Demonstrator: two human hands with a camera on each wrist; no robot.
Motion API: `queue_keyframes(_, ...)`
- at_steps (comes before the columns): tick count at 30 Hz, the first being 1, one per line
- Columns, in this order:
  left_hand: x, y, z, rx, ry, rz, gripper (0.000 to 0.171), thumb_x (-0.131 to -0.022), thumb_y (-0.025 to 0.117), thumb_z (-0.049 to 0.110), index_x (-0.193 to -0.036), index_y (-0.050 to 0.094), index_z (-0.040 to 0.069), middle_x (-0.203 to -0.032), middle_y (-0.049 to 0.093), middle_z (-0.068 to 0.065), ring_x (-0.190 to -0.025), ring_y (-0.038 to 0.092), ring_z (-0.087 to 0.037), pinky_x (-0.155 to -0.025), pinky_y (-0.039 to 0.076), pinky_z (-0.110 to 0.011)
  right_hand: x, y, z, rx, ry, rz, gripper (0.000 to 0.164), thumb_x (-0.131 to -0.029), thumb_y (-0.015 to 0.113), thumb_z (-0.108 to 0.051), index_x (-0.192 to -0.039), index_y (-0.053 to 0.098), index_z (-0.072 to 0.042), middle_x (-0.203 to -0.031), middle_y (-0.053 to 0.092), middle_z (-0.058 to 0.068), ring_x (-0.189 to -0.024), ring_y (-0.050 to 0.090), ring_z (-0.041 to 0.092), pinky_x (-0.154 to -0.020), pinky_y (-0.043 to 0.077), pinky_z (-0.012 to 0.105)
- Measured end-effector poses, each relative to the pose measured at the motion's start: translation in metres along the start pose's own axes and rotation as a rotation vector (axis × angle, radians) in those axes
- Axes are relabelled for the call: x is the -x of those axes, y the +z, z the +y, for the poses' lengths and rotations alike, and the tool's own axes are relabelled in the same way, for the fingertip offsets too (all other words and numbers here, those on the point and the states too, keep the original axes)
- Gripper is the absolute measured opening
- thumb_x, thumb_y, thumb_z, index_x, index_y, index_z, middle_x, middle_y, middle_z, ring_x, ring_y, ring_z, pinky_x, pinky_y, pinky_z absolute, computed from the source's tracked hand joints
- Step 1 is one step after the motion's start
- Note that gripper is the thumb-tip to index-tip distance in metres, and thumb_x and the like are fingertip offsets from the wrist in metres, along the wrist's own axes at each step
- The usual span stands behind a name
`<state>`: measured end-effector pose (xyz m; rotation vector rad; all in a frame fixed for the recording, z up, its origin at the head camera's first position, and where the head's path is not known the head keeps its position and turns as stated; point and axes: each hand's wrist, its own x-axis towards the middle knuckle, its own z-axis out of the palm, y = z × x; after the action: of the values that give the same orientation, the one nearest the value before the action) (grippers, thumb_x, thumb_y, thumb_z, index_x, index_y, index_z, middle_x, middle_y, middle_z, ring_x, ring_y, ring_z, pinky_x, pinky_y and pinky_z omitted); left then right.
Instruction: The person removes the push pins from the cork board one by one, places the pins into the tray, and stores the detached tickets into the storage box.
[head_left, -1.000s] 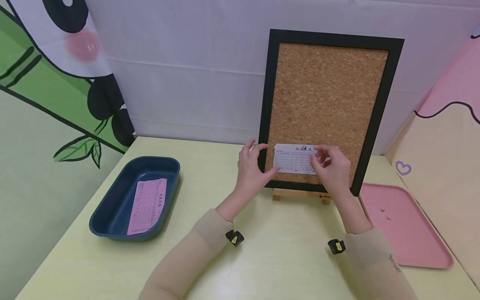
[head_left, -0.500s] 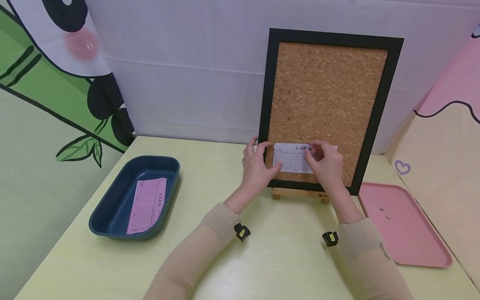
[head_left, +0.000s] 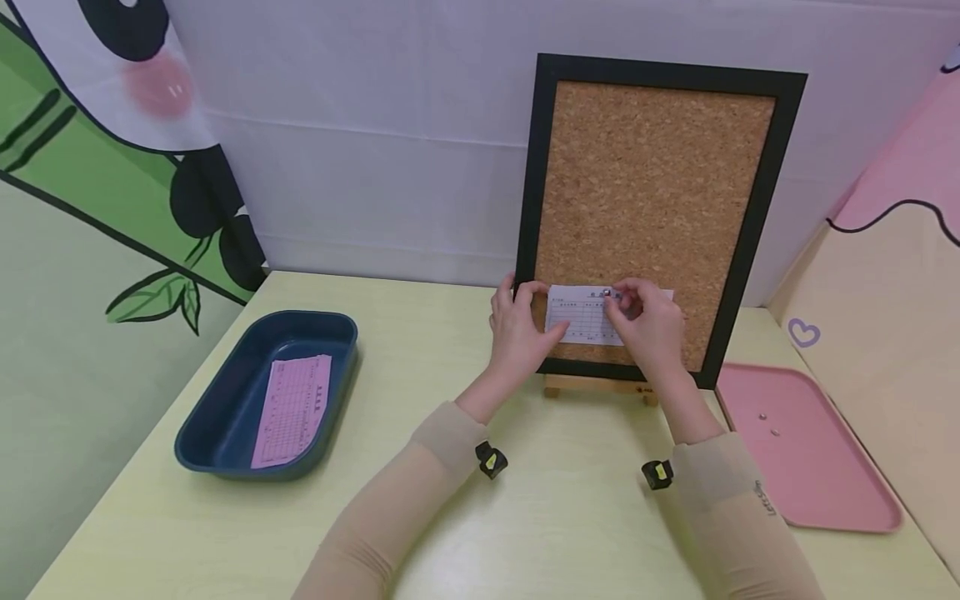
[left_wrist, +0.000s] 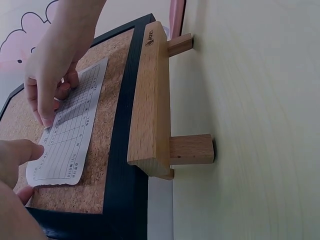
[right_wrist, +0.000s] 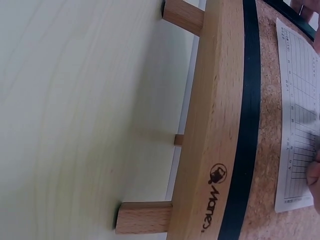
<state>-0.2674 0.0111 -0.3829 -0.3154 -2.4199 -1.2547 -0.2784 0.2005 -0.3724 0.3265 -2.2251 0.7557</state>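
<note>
A white printed form slip (head_left: 583, 321) lies flat against the lower part of a black-framed cork board (head_left: 660, 183). A small shiny pushpin (head_left: 607, 292) sits at the slip's top edge. The thumb and forefinger of my right hand (head_left: 654, 329) pinch at this pin, while that hand covers the slip's right part. At the slip's left end, my left hand (head_left: 517, 333) presses with its thumb, its fingers spread by the board's left frame. Seen from the left wrist, the right hand (left_wrist: 52, 75) reaches down over the slip (left_wrist: 75, 125).
A wooden stand (left_wrist: 150, 105) holds the board upright on the table (head_left: 570, 500). To the left, a dark blue tray (head_left: 202, 425) contains pink form slips (head_left: 292, 408). A pink tray (head_left: 825, 467) with two small pins (head_left: 762, 417) lies at the right.
My right hand has moved left along the slip, its fingertips coming to the pushpin. My left hand has shifted slightly right, its thumb further onto the slip.
</note>
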Motion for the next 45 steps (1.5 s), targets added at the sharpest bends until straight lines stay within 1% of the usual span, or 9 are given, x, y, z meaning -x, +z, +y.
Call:
queue_keyframes(3,0.000,0.002,0.000,0.008,0.000,0.003,0.048,-0.079,0.077,0.028,-0.117,0.049,0.017,-0.150,0.018,-0.019,-0.137,0.019,-0.032,-0.104,0.025,-0.053,0.000,0.002,0.001,0.002,-0.007,0.004,0.021,-0.082,0.073,-0.016,-0.097,0.065,-0.003,-0.072,0.059,0.006,-0.062,0.053,0.017,-0.058,0.039,0.023)
queue_keyframes(8,-0.001,0.005,0.000,0.036,0.001,0.008,0.040,-0.079,0.077,0.027,-0.110,0.053,0.017,-0.151,0.016,-0.018,-0.138,0.016,-0.032,-0.104,0.024,-0.053,-0.001,0.003,0.000,0.007,-0.028,0.010,0.020,-0.082,0.073,-0.016,-0.094,0.065,-0.003,-0.071,0.058,0.006,-0.061,0.053,0.018,-0.057,0.041,0.029)
queue_keyframes(14,-0.001,0.007,-0.003,0.044,0.002,0.008,0.030,-0.079,0.076,0.029,-0.098,0.059,0.012,-0.151,0.017,-0.019,-0.138,0.015,-0.032,-0.105,0.023,-0.054,-0.002,0.003,0.000,0.038,-0.038,0.010,0.018,-0.082,0.073,-0.018,-0.091,0.065,-0.004,-0.069,0.058,0.006,-0.060,0.051,0.017,-0.056,0.038,0.030)
queue_keyframes(18,0.000,0.008,-0.006,0.050,-0.008,0.009,0.025,-0.082,0.074,0.030,-0.093,0.063,0.010,-0.151,0.019,-0.019,-0.139,0.015,-0.032,-0.105,0.023,-0.055,-0.002,0.003,-0.001,0.060,-0.029,0.003,0.018,-0.082,0.073,-0.019,-0.089,0.066,-0.004,-0.068,0.057,0.006,-0.059,0.050,0.018,-0.055,0.037,0.030)
queue_keyframes(23,0.000,0.010,-0.009,0.084,-0.011,0.033,0.019,-0.086,0.070,0.028,-0.088,0.067,0.009,-0.147,0.027,-0.020,-0.138,0.018,-0.031,-0.104,0.023,-0.055,-0.003,0.003,-0.004,0.070,-0.011,0.004,0.018,-0.082,0.072,-0.020,-0.086,0.066,-0.004,-0.067,0.058,0.006,-0.057,0.051,0.019,-0.054,0.037,0.031)
queue_keyframes(29,-0.001,0.013,-0.011,0.097,-0.013,0.057,0.018,-0.087,0.069,0.027,-0.081,0.066,0.010,-0.145,0.031,-0.019,-0.137,0.021,-0.032,-0.106,0.023,-0.053,-0.004,0.003,-0.006,0.080,0.001,0.001,0.016,-0.082,0.072,-0.019,-0.085,0.066,-0.004,-0.067,0.058,0.007,-0.058,0.052,0.019,-0.054,0.036,0.031)
queue_keyframes(37,-0.002,0.013,-0.011,0.105,-0.014,0.071,0.019,-0.086,0.069,0.026,-0.081,0.066,0.008,-0.144,0.032,-0.020,-0.136,0.023,-0.032,-0.106,0.023,-0.053,-0.006,0.005,-0.005,0.099,-0.062,0.027,0.014,-0.081,0.070,-0.015,-0.082,0.066,-0.002,-0.066,0.059,0.008,-0.055,0.052,0.019,-0.051,0.037,0.030)
queue_keyframes(45,-0.002,0.019,-0.013,0.121,0.020,0.118,0.018,-0.086,0.069,0.023,-0.080,0.066,0.007,-0.138,0.038,-0.019,-0.134,0.026,-0.032,-0.107,0.024,-0.051,-0.005,0.011,0.003,0.098,-0.118,0.076,0.013,-0.079,0.071,-0.014,-0.081,0.066,-0.002,-0.065,0.060,0.008,-0.054,0.052,0.017,-0.050,0.037,0.028)
